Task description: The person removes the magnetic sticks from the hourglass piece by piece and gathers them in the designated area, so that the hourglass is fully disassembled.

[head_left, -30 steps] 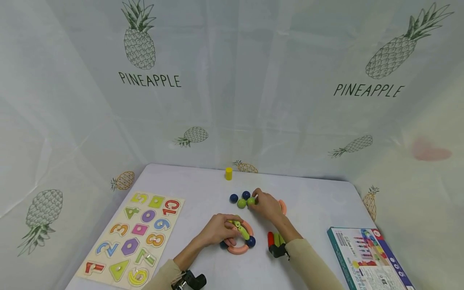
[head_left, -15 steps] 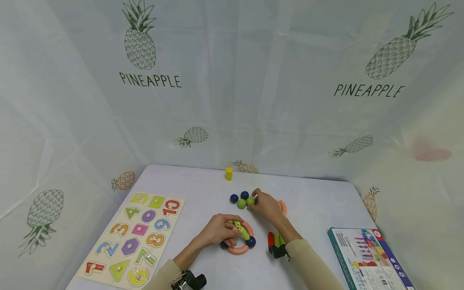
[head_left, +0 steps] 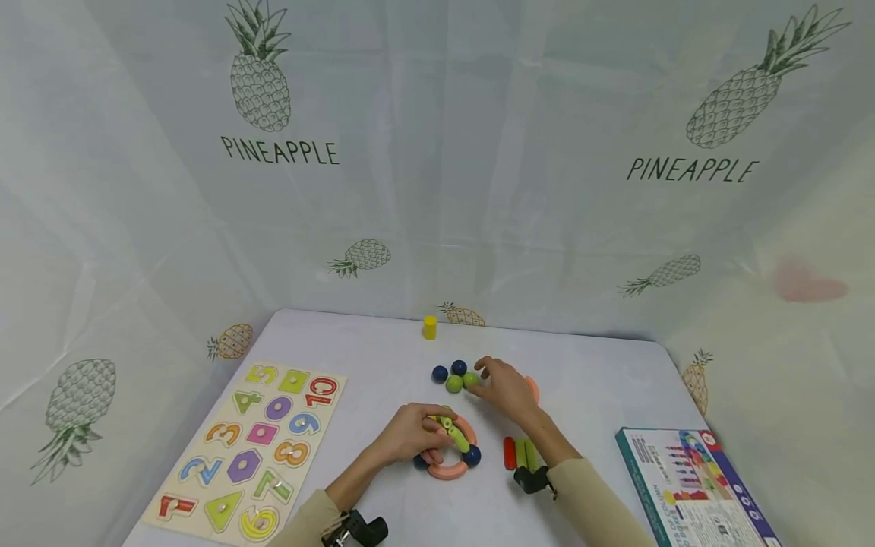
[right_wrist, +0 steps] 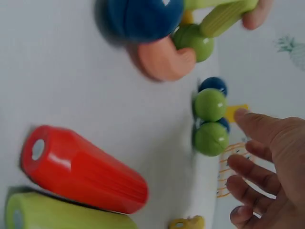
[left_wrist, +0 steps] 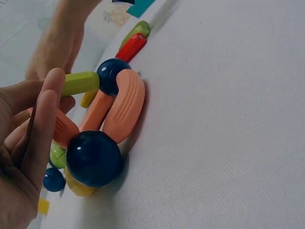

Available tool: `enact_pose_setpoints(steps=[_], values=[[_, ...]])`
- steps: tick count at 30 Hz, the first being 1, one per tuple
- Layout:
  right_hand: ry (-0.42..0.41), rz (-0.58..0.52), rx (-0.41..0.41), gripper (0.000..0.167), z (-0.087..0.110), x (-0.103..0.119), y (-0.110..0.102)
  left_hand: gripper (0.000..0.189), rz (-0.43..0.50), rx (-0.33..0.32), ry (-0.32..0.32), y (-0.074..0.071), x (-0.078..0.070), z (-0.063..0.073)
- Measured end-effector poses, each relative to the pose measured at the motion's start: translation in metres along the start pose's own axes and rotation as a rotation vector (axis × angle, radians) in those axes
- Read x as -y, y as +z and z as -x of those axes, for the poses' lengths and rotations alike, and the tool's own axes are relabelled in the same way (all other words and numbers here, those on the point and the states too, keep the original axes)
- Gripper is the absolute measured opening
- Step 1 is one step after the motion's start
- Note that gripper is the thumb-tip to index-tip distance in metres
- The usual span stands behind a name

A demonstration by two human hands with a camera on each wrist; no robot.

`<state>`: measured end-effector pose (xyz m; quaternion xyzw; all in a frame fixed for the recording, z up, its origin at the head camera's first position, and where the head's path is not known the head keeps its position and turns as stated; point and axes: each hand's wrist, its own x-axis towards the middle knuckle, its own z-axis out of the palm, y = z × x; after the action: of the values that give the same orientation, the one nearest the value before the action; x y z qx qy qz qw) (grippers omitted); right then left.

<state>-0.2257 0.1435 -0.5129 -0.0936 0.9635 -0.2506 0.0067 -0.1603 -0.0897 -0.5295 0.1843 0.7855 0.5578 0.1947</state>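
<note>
Currently, white tabletop (head_left: 574, 380) stretches toward the right edge, where a box (head_left: 704, 490) lies lower right; a yellow block (head_left: 430, 328) stands near the far edge. Lower centre, the left hand (head_left: 410, 434) pinches a green stick (left_wrist: 80, 83) above the ring (head_left: 447, 472). Higher right, the right hand (head_left: 504, 389) spreads its fingers beside a green ball (head_left: 471, 379); contact is unclear. Lower left, a board (head_left: 220, 453) holds number pieces (head_left: 292, 453) and shape pieces (head_left: 260, 434).

Number board (head_left: 266, 462) on table (head_left: 588, 395), left; box (head_left: 704, 486) front right. Toy build (head_left: 448, 472) mid-table, in left hand (head_left: 410, 434). Balls (head_left: 454, 384) bunched behind it, right hand (head_left: 506, 391) just right of them. Cylinder (head_left: 429, 328) behind balls, near back edge. Sticks (head_left: 521, 453) side by side, right of toy build.
</note>
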Motion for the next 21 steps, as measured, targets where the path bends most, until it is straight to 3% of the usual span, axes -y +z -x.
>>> enact_pose_setpoints(steps=[5, 11, 15, 21], values=[[-0.151, -0.178, 0.044, 0.015, 0.021, 0.004, -0.011, 0.039, -0.030, -0.010, 0.011, -0.001, 0.000, 0.001], [-0.255, -0.362, 0.246, 0.019, 0.053, 0.004, -0.004, 0.036, -0.050, -0.005, 0.031, -0.002, 0.001, 0.002], [-0.288, -0.374, 0.299, 0.015, 0.064, 0.003, 0.003, 0.037, -0.035, 0.000, 0.045, -0.002, 0.003, 0.001], [-0.339, -0.379, 0.308, 0.018, 0.071, 0.006, 0.004, 0.035, -0.049, -0.010, 0.049, -0.002, 0.002, 0.001]])
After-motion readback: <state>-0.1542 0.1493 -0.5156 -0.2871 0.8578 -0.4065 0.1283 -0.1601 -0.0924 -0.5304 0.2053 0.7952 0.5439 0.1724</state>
